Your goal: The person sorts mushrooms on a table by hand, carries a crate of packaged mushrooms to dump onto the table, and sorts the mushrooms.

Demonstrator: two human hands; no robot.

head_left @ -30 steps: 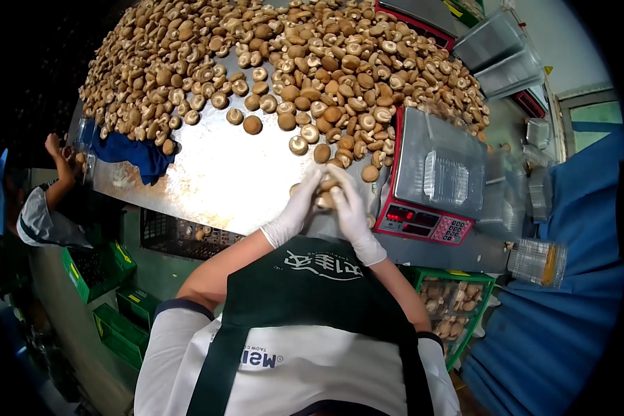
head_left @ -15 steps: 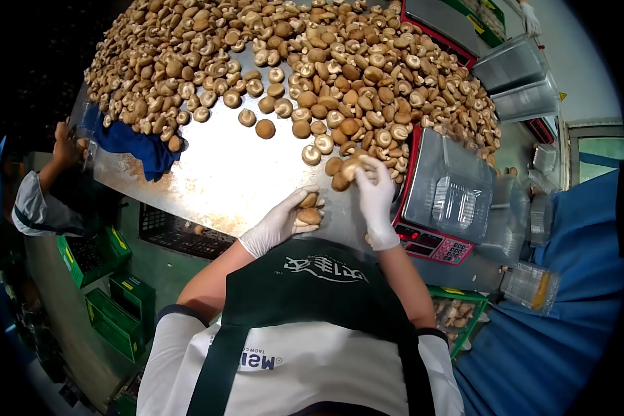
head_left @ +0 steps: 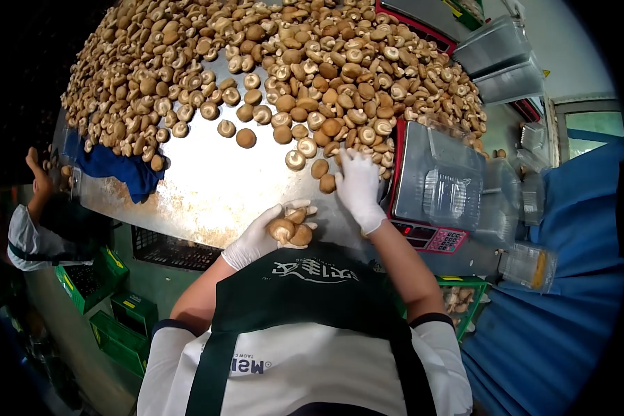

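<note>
My left hand, in a white glove, is closed around several brown shiitake mushrooms just above the table's near edge. Gloved in white too, my right hand reaches over the front of the large shiitake pile, its fingers stretched forward and apart. Its fingertips are beside a mushroom at the pile's edge; whether they touch it is unclear. Two loose mushrooms, one of them a brown cap, lie on the metal just left of that hand.
Right of my right hand stands a red-framed scale bearing a clear plastic tray. Stacked clear trays are farther back. A blue cloth lies on the metal table at left, near another person's hand. Green crates stand below.
A mushroom has passed from my right hand into my left, which now shows more of them. The right hand has gone back to the pile's edge. The camera view has shifted slightly.
</note>
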